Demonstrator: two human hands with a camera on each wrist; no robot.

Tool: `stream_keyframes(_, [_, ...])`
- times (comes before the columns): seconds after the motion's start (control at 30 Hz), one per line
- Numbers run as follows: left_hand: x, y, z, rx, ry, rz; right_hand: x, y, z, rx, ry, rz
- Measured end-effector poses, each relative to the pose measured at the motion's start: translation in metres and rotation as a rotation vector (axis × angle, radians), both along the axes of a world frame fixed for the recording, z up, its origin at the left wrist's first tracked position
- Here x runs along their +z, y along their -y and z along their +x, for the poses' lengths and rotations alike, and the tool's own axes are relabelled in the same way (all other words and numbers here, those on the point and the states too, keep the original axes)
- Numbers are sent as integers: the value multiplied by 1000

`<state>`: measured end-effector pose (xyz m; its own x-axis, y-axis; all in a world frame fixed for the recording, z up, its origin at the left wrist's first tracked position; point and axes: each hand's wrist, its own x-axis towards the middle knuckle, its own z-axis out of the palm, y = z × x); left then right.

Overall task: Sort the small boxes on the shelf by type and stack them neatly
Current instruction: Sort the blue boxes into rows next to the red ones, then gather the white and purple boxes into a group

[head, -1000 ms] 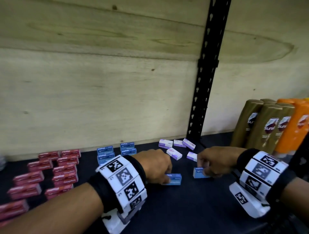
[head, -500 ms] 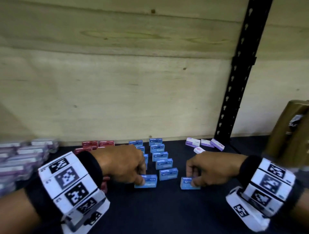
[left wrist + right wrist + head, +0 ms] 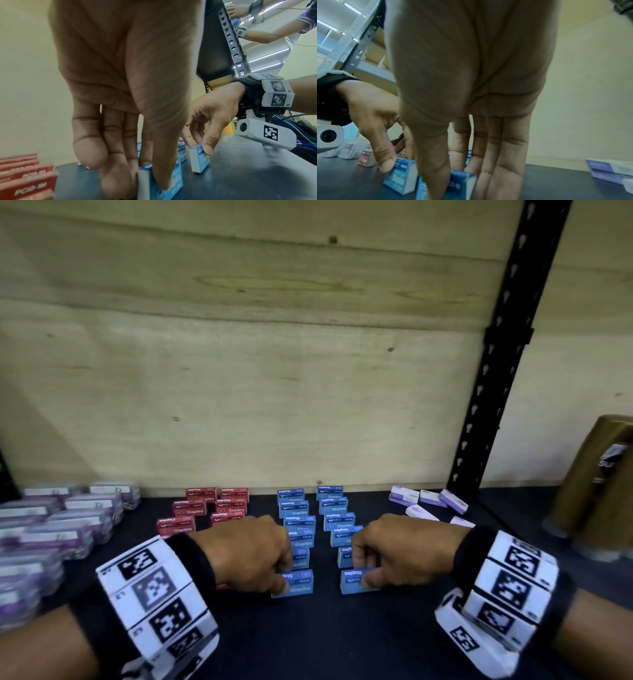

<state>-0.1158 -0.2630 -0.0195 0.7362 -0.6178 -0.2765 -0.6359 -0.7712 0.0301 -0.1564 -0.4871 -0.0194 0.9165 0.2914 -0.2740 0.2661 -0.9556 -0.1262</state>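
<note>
Two columns of blue staple boxes (image 3: pixel 296 513) stand on edge on the dark shelf (image 3: pixel 325 638). My left hand (image 3: pixel 282 582) pinches the front blue box of the left column (image 3: pixel 298 583), thumb in front and fingers behind (image 3: pixel 120 175). My right hand (image 3: pixel 366 575) pinches the front blue box of the right column (image 3: pixel 351 580) the same way. Both boxes touch the shelf, as the right wrist view shows (image 3: pixel 462 181). Red staple boxes (image 3: pixel 202 508) stand in rows to the left. White and purple boxes (image 3: pixel 421 501) lie scattered at the back right.
Clear packs with purple contents (image 3: pixel 51 525) are stacked at the far left. Brown bottles (image 3: pixel 596 491) stand at the far right beyond a black upright (image 3: pixel 493 364). A plywood back wall (image 3: pixel 274 371) closes the shelf. Another person's arms (image 3: pixel 267 33) show in the left wrist view.
Both hands have carried their blue boxes leftward from near the purple boxes to the front ends of the two blue columns. The head view has swung left.
</note>
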Motion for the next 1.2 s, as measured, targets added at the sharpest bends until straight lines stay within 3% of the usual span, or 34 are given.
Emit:
stream_keyframes(0.3, [18, 0, -3, 28, 87, 29, 7, 8, -3, 10, 38, 99])
stream_keyframes(0.47, [38, 24, 4, -1, 152, 7, 23, 45, 8, -111, 113, 129])
stream_keyframes(0.73, [47, 97, 41, -104, 175, -56, 38, 134, 57, -354, 187, -35])
stream_keyframes(1.0, [34, 171, 97, -136, 159, -41, 27, 173, 102, -400, 96, -4])
stream_keyframes(1.2, [15, 204, 134, -110, 100, -36, 11, 179, 128, -425, -14, -91])
